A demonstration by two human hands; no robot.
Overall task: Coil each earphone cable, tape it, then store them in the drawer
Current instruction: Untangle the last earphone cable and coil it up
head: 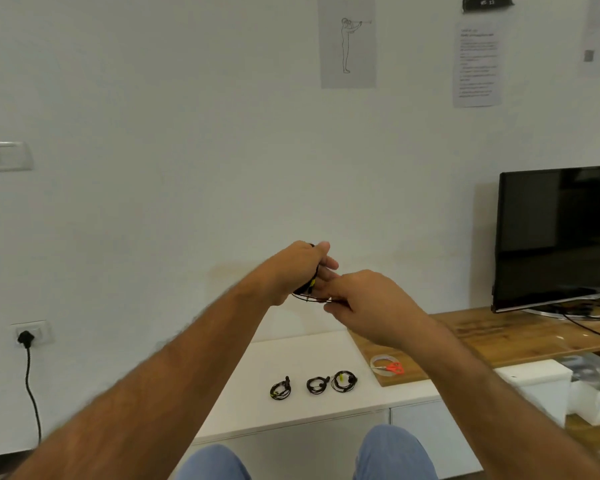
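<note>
Both hands are raised above the white cabinet top (291, 351). My left hand (298, 268) grips a black earphone cable (309, 289) with a yellow part, wound round its fingers. My right hand (364, 299) pinches the thin loop of that cable hanging below the left hand. Three coiled black earphone bundles (280, 389) (316, 385) (343, 381) lie in a row on the cabinet top. A clear tape roll (381, 362) and orange scissors (394, 368) sit on the wooden board (482, 334). Drawer fronts (416, 424) below the top are closed.
A dark television (558, 237) stands on the wooden board at the right with cables trailing. White boxes (548, 389) sit lower right. A wall socket with a black plug (26, 337) is at the left. My knees (215, 462) are near the cabinet front.
</note>
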